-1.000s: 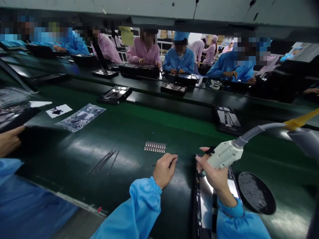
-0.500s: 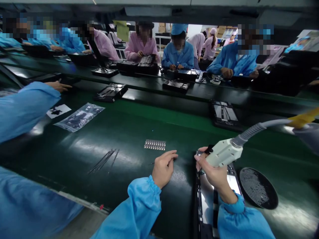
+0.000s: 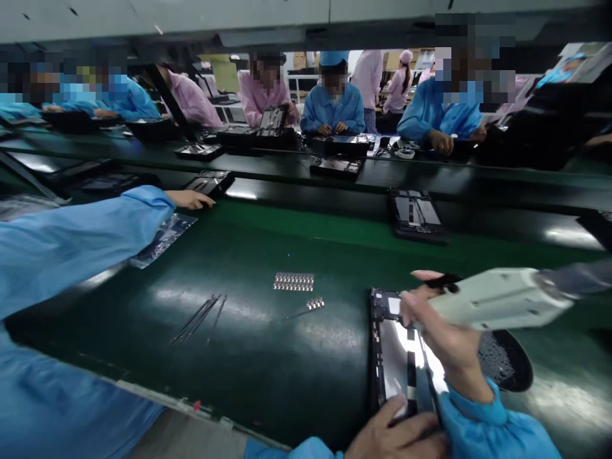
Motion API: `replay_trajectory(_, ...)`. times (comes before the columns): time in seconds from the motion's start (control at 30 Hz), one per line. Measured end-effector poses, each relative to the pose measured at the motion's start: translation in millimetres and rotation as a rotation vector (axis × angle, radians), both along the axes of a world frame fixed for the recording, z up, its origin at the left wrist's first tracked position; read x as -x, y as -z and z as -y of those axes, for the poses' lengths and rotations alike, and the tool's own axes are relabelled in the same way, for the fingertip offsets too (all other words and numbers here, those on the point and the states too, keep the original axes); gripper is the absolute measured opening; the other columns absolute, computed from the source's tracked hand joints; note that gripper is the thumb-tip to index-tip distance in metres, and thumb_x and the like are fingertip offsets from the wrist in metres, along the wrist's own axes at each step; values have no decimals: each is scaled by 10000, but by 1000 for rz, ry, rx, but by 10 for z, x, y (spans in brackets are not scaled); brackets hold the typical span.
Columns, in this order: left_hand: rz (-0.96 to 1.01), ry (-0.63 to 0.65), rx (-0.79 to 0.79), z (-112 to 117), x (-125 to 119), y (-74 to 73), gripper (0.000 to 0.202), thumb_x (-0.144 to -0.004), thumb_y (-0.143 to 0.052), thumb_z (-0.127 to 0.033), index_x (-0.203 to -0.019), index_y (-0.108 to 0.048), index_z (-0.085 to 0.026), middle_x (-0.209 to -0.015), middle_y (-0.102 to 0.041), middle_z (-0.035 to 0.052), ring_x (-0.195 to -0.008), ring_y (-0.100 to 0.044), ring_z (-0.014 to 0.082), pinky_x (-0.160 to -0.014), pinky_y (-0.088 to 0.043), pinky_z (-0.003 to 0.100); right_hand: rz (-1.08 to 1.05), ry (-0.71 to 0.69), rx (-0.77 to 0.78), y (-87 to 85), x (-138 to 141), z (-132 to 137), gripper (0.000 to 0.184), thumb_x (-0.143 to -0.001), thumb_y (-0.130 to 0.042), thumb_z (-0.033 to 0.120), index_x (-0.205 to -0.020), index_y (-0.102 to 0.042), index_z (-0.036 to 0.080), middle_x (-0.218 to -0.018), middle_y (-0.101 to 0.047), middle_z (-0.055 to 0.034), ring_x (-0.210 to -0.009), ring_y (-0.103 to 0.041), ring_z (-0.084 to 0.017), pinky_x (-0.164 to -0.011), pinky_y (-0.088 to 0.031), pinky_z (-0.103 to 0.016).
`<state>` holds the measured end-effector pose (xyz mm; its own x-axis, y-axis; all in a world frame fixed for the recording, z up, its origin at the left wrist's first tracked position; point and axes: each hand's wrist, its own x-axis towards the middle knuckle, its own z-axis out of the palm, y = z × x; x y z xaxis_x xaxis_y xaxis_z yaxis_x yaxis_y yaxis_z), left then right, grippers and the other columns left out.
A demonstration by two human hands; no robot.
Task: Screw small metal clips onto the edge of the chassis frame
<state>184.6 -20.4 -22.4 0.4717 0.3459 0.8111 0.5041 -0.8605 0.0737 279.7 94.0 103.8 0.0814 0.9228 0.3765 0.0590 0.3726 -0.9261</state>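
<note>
My right hand (image 3: 444,325) is wrapped round a pale electric screwdriver (image 3: 502,298) with a black lever, held nearly level above an opened tablet (image 3: 392,357). Its tip is hidden by my fingers. The black tablet has silvery panels and lies lengthwise before me. At the lower picture edge, my left hand (image 3: 396,433) grips the near part of the tablet, fingers curled over it and partly cut off. A round black dish (image 3: 521,376) of tiny pieces sits right of the tablet, partly behind my right wrist.
Small metallic parts (image 3: 293,282) lie in rows, with a shorter strip (image 3: 315,304) nearby. Thin dark strips (image 3: 198,319) lie farther left. A co-worker's hand (image 3: 191,199) reaches over a plastic bag (image 3: 165,239). Another opened tablet (image 3: 417,213) lies beyond mine. People sit opposite.
My left hand has moved from beside the metallic parts to the tablet, uncovering the short strip. My right hand has shifted right, tilting the screwdriver level. The co-worker's arm has reached farther right.
</note>
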Motion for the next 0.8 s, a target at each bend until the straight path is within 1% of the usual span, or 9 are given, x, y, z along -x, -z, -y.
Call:
replay_trajectory(0.1,28,-147,-54,2,-83,208,184,-915,-542,-184,-826,-697,-222,-992,-759,-48,-998,-682,118,-1098,-423,351,-44,93,-30,-86,-245,54,273,-802,-699,224,-1035,-558,209,-511,-559,78,-449,-544,-130,-551,-496,-298)
replay_trajectory(0.2,-31,-181,-20,-165,88,212,188,-916,-535,-248,-870,-694,-158,-921,-761,49,-1032,-680,195,-1063,-463,389,-76,159,-20,-27,-486,126,299,-801,-708,232,-1059,-557,225,-502,-535,83,-432,-528,-134,-507,-485,-290)
replay_trajectory(0.27,-122,-233,100,-402,254,95,262,-910,-546,-337,-985,-677,-122,-987,-744,108,-1119,-638,263,-1042,-477,441,-66,182,-9,69,-623,162,308,-805,-704,253,-1071,-550,236,-497,-523,86,-424,-529,-138,-487,-478,-285)
replay_trajectory(0.33,-246,-291,260,-742,395,-89,321,-898,-569,-351,-1091,-641,-106,-1084,-714,131,-1183,-593,286,-1035,-478,446,30,173,-14,186,-721,180,244,-813,-690,277,-1015,-562,230,-495,-535,77,-433,-550,-142,-560,-516,-315)
replay_trajectory(0.43,-470,-400,503,-1394,525,-401,299,-900,-572,-293,-1136,-614,-114,-1187,-668,128,-1217,-562,259,-1047,-453,388,165,109,5,367,-740,192,181,-820,-674,307,-940,-581,208,-498,-556,53,-461,-574,-148,-674,-542,-349)
replay_trajectory(0.5,-582,-543,655,-1848,585,-578,270,-923,-534,-291,-1139,-608,-146,-1233,-641,118,-1235,-542,240,-1087,-393,386,72,76,90,481,-659,203,275,-814,-675,351,-1019,-574,198,-508,-530,58,-452,-546,-143,-575,-522,-311)
replay_trajectory(0.57,-615,-660,699,-2251,663,-714,251,-932,-507,-271,-1128,-605,-149,-1226,-637,133,-1217,-550,250,-1091,-366,421,-70,63,188,587,-537,214,402,-790,-689,407,-1103,-553,193,-530,-496,70,-434,-496,-126,-469,-457,-264)
replay_trajectory(0.63,-626,-748,698,-2568,769,-814,242,-924,-503,-236,-1124,-602,-142,-1208,-639,150,-1189,-565,262,-1063,-374,442,-135,68,246,680,-423,215,457,-742,-718,455,-1086,-579,189,-546,-483,69,-422,-459,-112,-441,-424,-250)
replay_trajectory(0.8,-696,-945,694,-2984,910,-1004,254,-824,-527,-86,-1056,-629,-105,-1162,-645,205,-1136,-582,327,-972,-407,522,-112,114,261,823,-307,170,437,-662,-746,479,-978,-681,184,-562,-531,24,-445,-495,-148,-435,-445,-275)
